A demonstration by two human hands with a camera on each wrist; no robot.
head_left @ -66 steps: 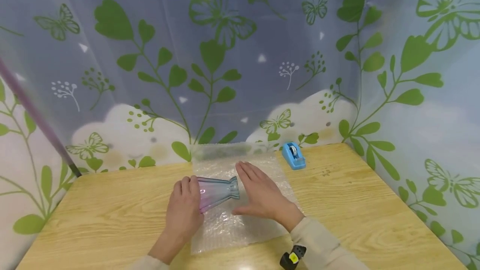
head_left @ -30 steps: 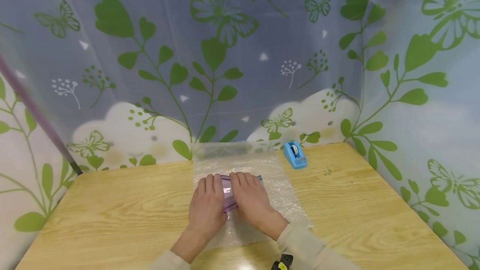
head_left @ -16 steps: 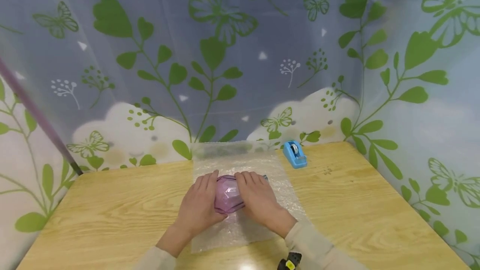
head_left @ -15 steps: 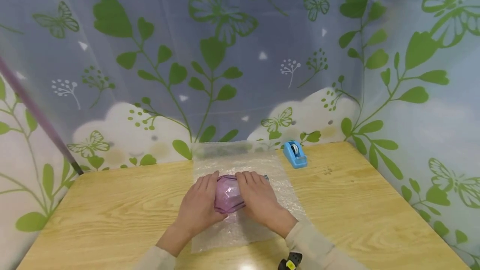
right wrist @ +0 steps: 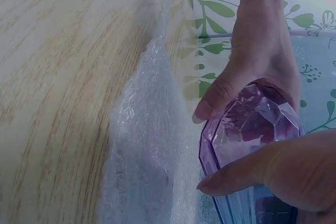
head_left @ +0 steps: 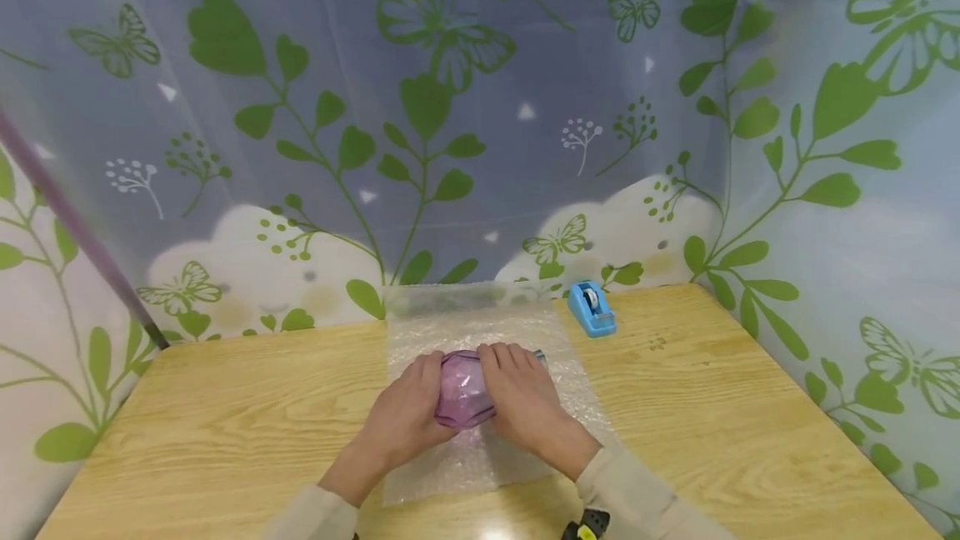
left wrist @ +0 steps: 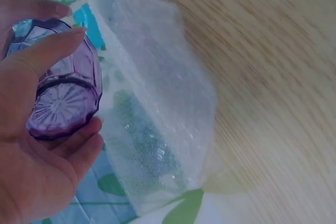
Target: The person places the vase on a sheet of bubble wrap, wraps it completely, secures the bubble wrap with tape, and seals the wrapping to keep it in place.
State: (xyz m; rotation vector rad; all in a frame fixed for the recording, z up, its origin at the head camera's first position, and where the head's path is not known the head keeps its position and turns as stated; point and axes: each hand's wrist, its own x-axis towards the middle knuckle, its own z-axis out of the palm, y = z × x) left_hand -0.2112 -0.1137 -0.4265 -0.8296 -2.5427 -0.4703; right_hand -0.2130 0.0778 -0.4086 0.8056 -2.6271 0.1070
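Faceted glass vase [head_left: 463, 390], held in both hands over a bubble-wrap sheet [head_left: 480, 320].
Left hand [head_left: 406, 408]: fingers and thumb curled round the base end. Right hand [head_left: 522, 397]: clamped round the body toward the neck. Vase: transparent, purple base, blue-green neck, lying sideways with neck to the right; contact with sheet cannot be determined. Forearms converge from the near side.

From the near side, the head camera looks forward and down over the table [head_left: 247, 415], while both wrist cameras face the same purple vase [left wrist: 60, 104] close up.
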